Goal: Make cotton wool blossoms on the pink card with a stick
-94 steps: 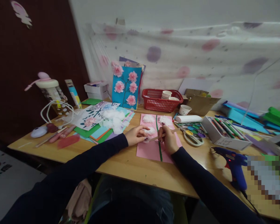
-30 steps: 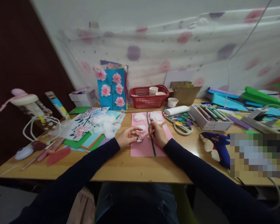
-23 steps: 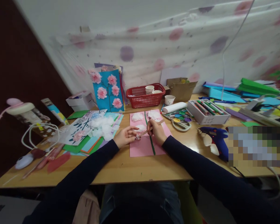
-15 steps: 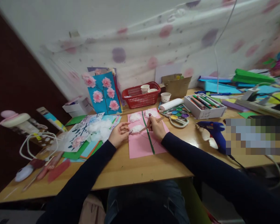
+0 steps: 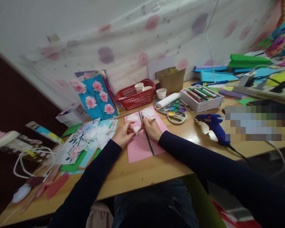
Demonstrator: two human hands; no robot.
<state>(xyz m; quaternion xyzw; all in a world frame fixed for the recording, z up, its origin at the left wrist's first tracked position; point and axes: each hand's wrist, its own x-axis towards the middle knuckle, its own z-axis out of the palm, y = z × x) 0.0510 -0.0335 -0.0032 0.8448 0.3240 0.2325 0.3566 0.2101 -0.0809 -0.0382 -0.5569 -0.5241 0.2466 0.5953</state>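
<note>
A pink card [image 5: 136, 154] lies before me, with a dark green strip [image 5: 149, 143] running down it. Fluffy white cotton tufts [image 5: 148, 112] sit on its upper part. My right hand [image 5: 152, 129] rests over the card, closed around a slim brown stick [image 5: 151, 121] whose tip points down toward my left hand. My left hand [image 5: 123, 133] is at the card's left edge, its thumb and fingers pinched at a small cotton tuft [image 5: 136, 128], which the fingers partly cover.
Left are loose cotton [image 5: 98, 134], coloured papers and a blue flower picture [image 5: 95, 98]. Behind stand a red basket [image 5: 136, 100] and a paper cup [image 5: 161, 93]. Right are scissors [image 5: 177, 118], a paint palette [image 5: 178, 109], a marker box [image 5: 201, 104] and a blue glue gun [image 5: 212, 125].
My left fingers have closed in on the cotton and come nearer to my right hand. The stick's tip has drawn up toward the card's middle. The view has shifted and tilted slightly.
</note>
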